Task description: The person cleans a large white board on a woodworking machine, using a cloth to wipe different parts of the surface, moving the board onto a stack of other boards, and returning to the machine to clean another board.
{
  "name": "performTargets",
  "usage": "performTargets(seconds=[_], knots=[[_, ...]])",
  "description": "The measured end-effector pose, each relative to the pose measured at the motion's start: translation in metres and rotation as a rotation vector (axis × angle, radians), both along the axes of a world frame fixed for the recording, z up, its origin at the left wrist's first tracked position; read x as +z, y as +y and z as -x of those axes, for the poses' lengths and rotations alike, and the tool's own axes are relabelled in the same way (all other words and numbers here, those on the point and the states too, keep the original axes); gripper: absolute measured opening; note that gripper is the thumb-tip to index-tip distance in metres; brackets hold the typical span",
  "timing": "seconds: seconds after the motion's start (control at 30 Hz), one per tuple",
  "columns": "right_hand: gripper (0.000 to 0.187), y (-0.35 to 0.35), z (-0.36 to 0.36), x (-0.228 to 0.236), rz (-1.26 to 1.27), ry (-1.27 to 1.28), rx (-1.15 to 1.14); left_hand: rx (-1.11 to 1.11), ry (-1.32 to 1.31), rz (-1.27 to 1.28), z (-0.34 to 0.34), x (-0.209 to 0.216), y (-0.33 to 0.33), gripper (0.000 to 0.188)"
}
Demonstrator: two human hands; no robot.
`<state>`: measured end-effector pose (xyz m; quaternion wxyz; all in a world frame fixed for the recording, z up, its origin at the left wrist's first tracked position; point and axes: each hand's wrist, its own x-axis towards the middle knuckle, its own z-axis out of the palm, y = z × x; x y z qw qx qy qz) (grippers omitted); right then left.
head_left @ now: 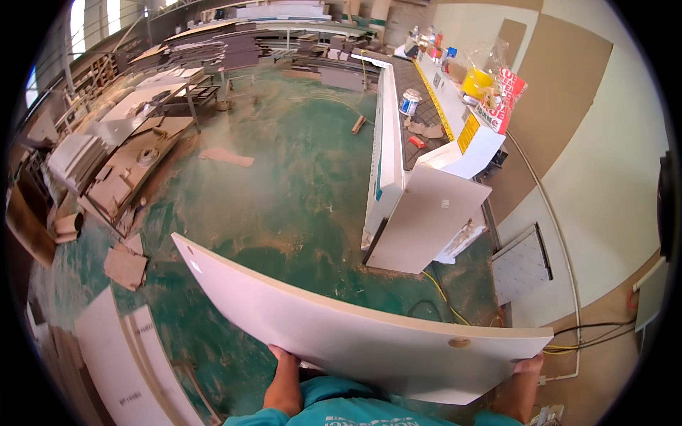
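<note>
A long white panel (334, 326) with a tan edge spans the space in front of my body, tilted with its far end up to the left. Near its right end a round brown recess (459, 343) shows in the face. My left hand (285, 354) grips the panel's lower edge around its middle; the fingers are mostly hidden behind it. At the right end my right hand (529, 364) is wrapped on the corner, its fingers partly out of sight. The panel is off the floor, between both hands.
A white workbench (426, 220) stands ahead, carrying a paint can (409, 102), a yellow container and a red-white bag. Cables (444, 298) lie by its foot. Board stacks (124, 362) lean at lower left. Loaded tables (135, 163) stand left; cardboard scraps (126, 266) lie on the green floor.
</note>
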<state>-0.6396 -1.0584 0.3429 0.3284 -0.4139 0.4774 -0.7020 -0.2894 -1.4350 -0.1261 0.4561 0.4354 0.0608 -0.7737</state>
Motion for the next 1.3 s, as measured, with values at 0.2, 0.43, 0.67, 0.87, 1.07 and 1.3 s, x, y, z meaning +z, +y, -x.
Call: performTargets(seconds=[0.2, 0.43, 0.67, 0.87, 1.07, 1.3], knots=[[0.072, -0.143, -0.007, -0.013, -0.253, -0.065, -0.027, -0.205, 0.073, 0.03, 0.116, 0.049, -0.14, 0.07], [0.058, -0.346, 0.115, -0.062, -0.352, 0.341, 0.359, -0.286, 0.185, 0.053, 0.265, 0.012, -0.302, 0.069], [0.064, -0.635, 0.199, -0.022, -0.236, 0.326, 0.167, -0.418, 0.37, 0.209, 0.363, -0.006, -0.469, 0.069], [0.078, -0.852, 0.23, -0.048, -0.356, 0.323, 0.124, -0.627, 0.273, 0.158, 0.475, 0.014, -0.58, 0.061], [0.079, -1.068, 0.263, -0.092, -0.311, 0.434, 0.044, -0.816, 0.122, 0.365, 0.54, 0.034, -0.777, 0.054], [0.079, -1.156, 0.349, -0.115, -0.459, 0.478, -0.1, -0.848, -0.142, 1.04, 0.668, 0.125, -0.99, 0.048]])
